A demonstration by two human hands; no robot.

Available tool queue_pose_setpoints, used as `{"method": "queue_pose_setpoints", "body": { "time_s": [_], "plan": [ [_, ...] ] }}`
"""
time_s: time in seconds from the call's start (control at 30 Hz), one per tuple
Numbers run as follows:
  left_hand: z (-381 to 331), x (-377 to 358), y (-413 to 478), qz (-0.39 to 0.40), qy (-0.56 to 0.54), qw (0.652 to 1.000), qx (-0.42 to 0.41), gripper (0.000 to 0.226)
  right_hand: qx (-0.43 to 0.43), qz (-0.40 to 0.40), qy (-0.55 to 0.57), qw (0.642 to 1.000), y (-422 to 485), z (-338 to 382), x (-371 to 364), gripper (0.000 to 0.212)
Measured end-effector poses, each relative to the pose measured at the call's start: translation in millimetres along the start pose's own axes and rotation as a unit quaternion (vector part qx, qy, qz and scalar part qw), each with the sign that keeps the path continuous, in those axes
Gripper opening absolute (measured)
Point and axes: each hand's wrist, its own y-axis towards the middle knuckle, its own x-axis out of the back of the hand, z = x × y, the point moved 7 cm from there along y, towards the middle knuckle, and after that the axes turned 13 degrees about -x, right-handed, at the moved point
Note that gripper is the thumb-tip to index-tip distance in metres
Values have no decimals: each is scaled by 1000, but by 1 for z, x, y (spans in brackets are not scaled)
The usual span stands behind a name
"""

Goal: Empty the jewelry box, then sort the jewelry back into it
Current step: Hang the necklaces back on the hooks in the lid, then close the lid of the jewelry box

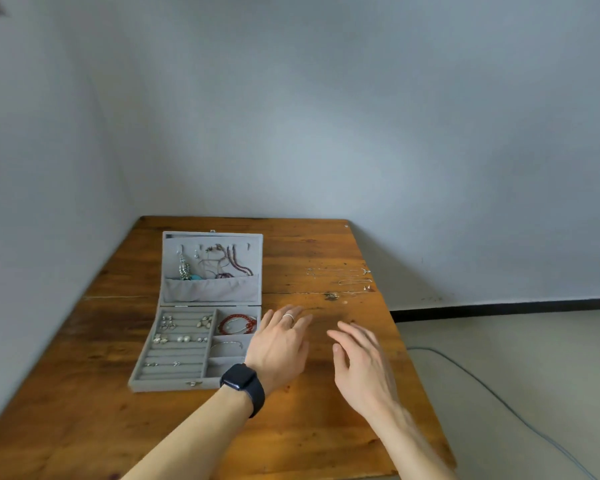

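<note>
Left of both hands stood the open jewelry box [201, 327] on the tabletop [84, 410], most pieces inside it; a few thin chains [340, 277] lay far right. The left hand [279, 344] hovered just beside the box's right edge, nearer than the right hand [362, 365]. Each grip was loosely spread and held nothing.

Bare wooden table [326, 427] right of the open jewelry box [201, 317], thin chains [340, 277] far right.
</note>
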Motion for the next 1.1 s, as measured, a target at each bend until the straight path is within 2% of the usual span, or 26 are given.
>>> {"method": "queue_pose_setpoints", "body": {
  "time_s": [0.37,0.6,0.83,0.97,1.1],
  "plan": [
    [86,62,-135,-63,33,991,114,48,71,51,73,994,-63,86,-41,31],
    [136,73,-166,-63,25,983,171,47,98,49,57,992,-49,113,-59,30],
    [200,84,-139,-51,-14,976,212,50,26,100,105,989,-1,114,-89,42],
    [230,89,-106,-67,-125,962,234,65,17,89,138,986,0,107,-104,48],
    [260,93,-69,-104,-275,913,284,81,29,63,135,988,-1,105,-109,49]
  ]
}}
